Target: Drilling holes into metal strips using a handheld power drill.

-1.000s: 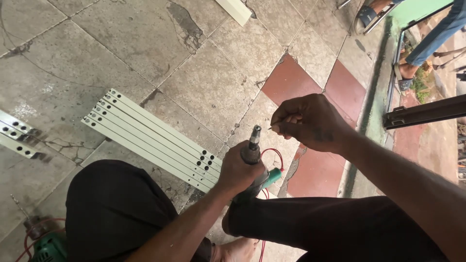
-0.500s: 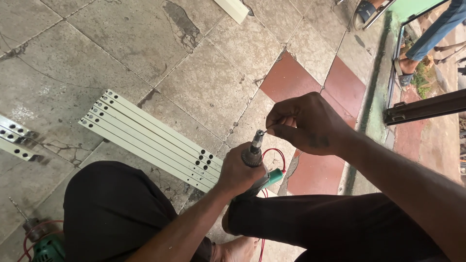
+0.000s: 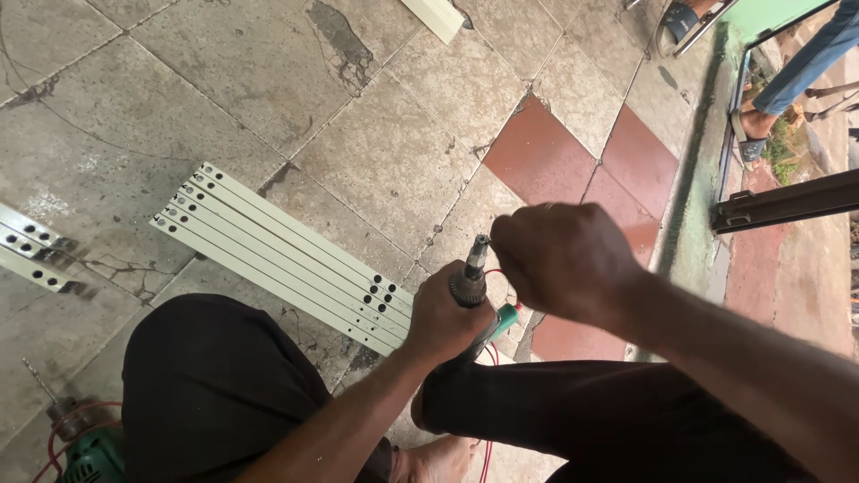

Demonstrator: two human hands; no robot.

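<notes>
Head view: drill (image 3: 472, 284) upright in my left hand (image 3: 445, 320), chuck end up.

My left hand is wrapped tight around the drill's body above my knee; my right hand (image 3: 562, 259) pinches closed at the chuck tip. I judge the trigger could catch and spin the chuck against my fingers. White perforated strips (image 3: 277, 257) lie near on the tiled floor (image 3: 268, 80).

Both forearms are bare, with no sleeves, watch, rings or gloves on the left hand (image 3: 447, 317) or the right hand (image 3: 564, 259). Below the grip, both legs wear plain black trousers (image 3: 224, 385), and one bare foot (image 3: 438, 461) shows between them.
</notes>
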